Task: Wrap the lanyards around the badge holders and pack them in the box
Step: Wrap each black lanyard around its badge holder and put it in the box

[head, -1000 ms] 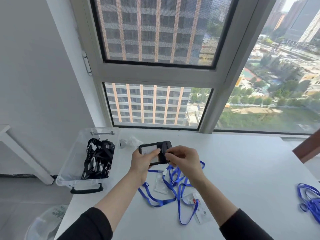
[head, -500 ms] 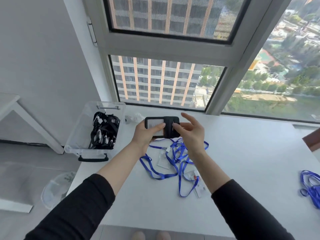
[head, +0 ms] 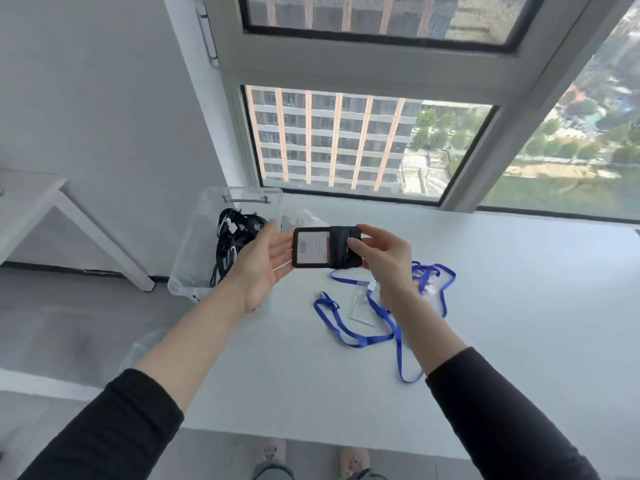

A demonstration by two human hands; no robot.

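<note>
A white table (head: 519, 306) carries tangled blue lanyards (head: 372, 340) (clear badge holders (head: 360, 306) among them) just beneath the grip, and a clear box (head: 199, 244) left of it.

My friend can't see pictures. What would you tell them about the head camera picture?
Two hands hold a black badge holder with a black lanyard wound around one end: the right hand pinches the wrapped end, and the open left hand touches the other. A clear box holding black bundles stands at left; blue lanyards lie loose on the white table.
</note>
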